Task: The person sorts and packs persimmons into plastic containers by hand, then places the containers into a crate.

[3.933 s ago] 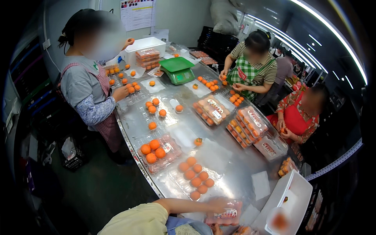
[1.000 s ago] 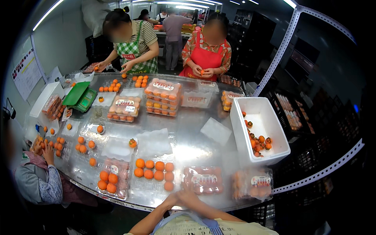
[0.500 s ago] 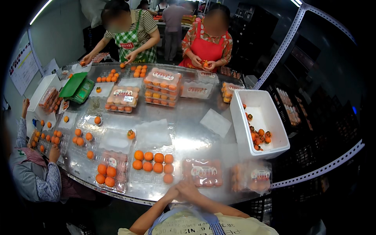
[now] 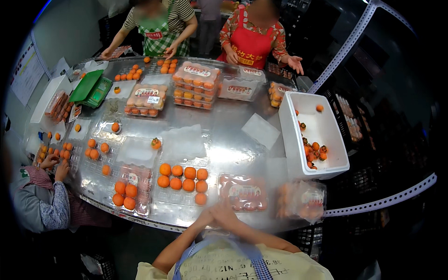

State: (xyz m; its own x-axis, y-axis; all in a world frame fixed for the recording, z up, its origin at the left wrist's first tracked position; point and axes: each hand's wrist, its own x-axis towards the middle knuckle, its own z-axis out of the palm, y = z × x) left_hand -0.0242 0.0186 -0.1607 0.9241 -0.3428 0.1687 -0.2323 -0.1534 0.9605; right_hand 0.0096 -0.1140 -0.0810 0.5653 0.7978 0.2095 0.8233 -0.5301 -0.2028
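Note:
At the table's near edge my left hand [image 4: 206, 217] and my right hand [image 4: 224, 216] are together, touching each other. Their fingers are smeared and overlap, so anything between them is hidden. Just beyond them lies a closed clear pack of persimmons [image 4: 242, 192] with a printed label. To its left, an open clear tray [image 4: 175, 198] holds persimmons [image 4: 189, 185] in two rows, with more down its right side. Another clear pack [image 4: 301, 200], blurred, stands right of my hands. An open tray with several persimmons [image 4: 125, 195] is farther left.
A white foam box [image 4: 290, 135] with loose persimmons stands at the right, beside a perforated metal post [image 4: 343, 46]. Stacked packs [image 4: 196, 86] are at the far side. Two co-workers stand across the table; another works at the left. White sheets [image 4: 261, 130] lie mid-table.
The view has shifted slightly; my hands stay together. The red-aproned co-worker's hands have parted, one reaching toward the foam box, where another persimmon now shows. The left co-worker's hands have come together over the fruit.

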